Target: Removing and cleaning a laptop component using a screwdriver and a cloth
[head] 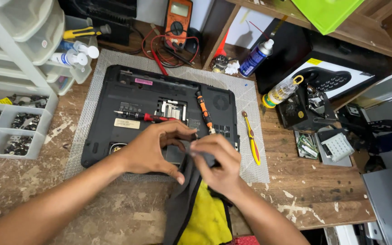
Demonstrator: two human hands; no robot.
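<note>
Both hands meet over the laptop's near edge: left hand [153, 147] and right hand [218, 161] pinch a small dark part [195, 136], too small to identify. Upturned black laptop [128, 97] lies beneath, long axis left-right. Orange screwdriver [204, 111] rests just beyond, tip pointing toward the fingers.

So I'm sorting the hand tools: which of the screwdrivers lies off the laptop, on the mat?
The yellow-handled screwdriver, on the grey mat right of the laptop. The red one and orange one lie on the laptop.

Matt black plastic laptop [128, 97] on grey woven mat [246, 97], worn wooden bench [309, 181].
</note>
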